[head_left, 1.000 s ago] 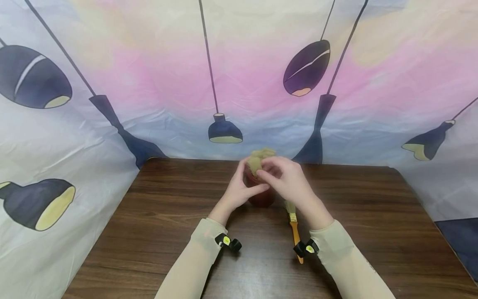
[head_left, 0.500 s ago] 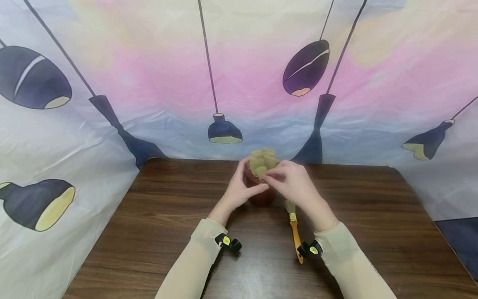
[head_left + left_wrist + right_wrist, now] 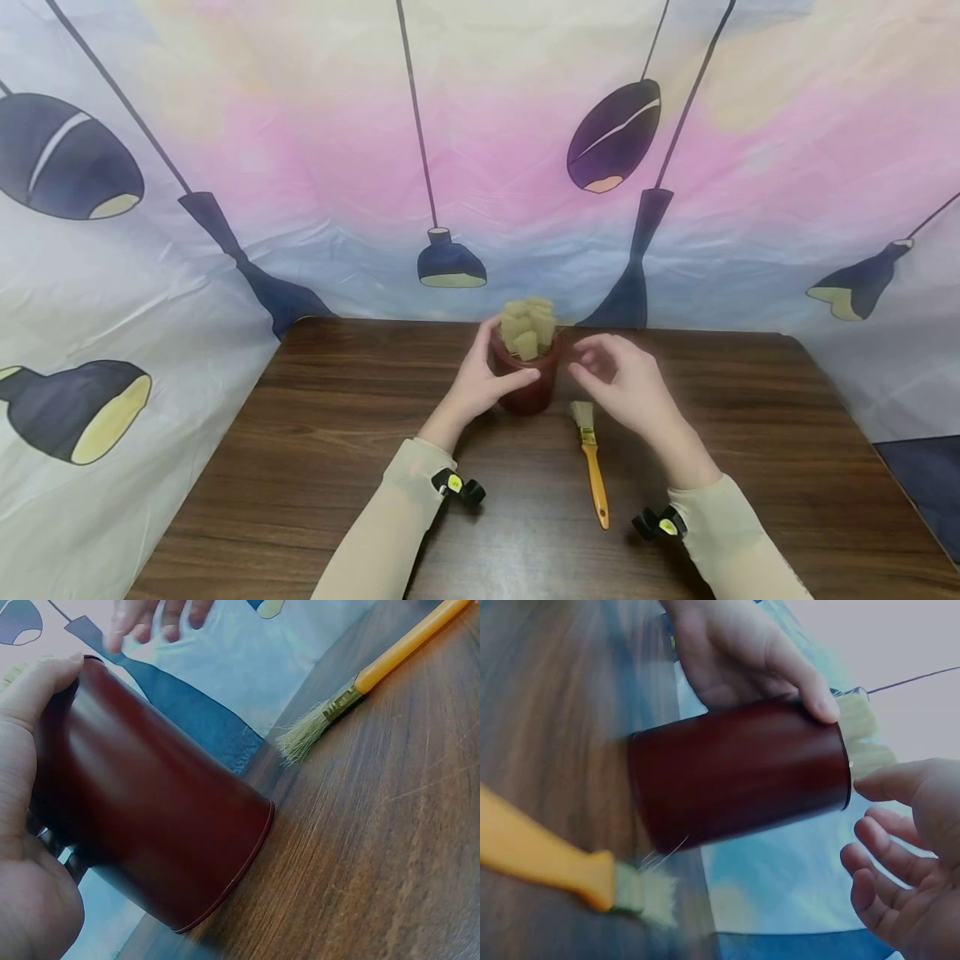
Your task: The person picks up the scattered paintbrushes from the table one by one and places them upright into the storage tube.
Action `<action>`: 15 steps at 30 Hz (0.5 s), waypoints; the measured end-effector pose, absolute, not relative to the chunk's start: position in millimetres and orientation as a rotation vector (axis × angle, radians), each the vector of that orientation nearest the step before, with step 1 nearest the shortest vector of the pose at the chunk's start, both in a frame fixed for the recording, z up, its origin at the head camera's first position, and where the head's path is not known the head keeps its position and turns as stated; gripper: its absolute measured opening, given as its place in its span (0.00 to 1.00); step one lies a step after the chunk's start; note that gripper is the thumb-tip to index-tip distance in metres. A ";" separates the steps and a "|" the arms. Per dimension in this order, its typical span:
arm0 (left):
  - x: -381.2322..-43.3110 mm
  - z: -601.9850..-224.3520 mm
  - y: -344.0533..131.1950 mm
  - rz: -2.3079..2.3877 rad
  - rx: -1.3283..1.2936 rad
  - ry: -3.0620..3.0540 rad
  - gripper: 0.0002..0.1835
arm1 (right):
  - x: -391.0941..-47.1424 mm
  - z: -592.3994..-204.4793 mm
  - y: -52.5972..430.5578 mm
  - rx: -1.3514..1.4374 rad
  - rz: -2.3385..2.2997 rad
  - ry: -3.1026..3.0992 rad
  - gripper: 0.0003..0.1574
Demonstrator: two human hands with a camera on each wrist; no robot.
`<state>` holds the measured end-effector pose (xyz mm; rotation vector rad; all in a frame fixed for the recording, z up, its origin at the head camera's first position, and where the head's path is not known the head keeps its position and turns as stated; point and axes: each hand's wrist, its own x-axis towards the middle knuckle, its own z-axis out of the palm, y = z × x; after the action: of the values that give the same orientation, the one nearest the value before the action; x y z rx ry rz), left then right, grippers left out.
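A dark red cylindrical brush pot [image 3: 528, 392] stands upright on the table, several pale bristle brush heads [image 3: 527, 323] sticking out of its top. My left hand [image 3: 480, 375] grips the pot from the left, its thumb across the near side at the rim. To the right, my right hand [image 3: 618, 375] is in the air with loosely bent fingers and holds nothing; it is apart from the pot in the head view. A paintbrush [image 3: 591, 475] with an orange handle lies in front of the right hand, bristles toward the pot. The handles inside the pot are hidden.
The dark wood-grain table [image 3: 337, 467] reaches back to a hanging cloth [image 3: 510, 150] printed with lamps, which also runs along the sides. Each wrist wears a small black camera, as on the right wrist camera [image 3: 660, 523].
My right hand has let go of a bristle head at the pot's top and moved away to the right. The lying paintbrush shows more fully now. My left hand has stayed on the pot.
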<state>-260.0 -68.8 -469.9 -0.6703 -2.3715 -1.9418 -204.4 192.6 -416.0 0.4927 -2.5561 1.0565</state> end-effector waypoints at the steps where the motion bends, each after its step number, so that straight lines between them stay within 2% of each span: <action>1: -259.9 -470.0 -68.9 -1.945 -0.666 -2.374 0.54 | -202.7 -418.8 195.4 0.475 1.045 -2.567 0.17; 8: -259.9 -470.6 -69.1 -1.933 -0.661 -2.374 0.53 | -185.0 -441.2 210.7 0.367 0.997 -2.659 0.18; 15: -259.2 -469.6 -68.8 -1.942 -0.656 -2.377 0.53 | -163.8 -461.4 214.9 0.368 0.981 -2.763 0.25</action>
<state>-259.2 -68.8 -469.6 -0.6559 -2.3773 -1.9419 -163.8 214.9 -461.4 0.3679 -2.7632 0.9807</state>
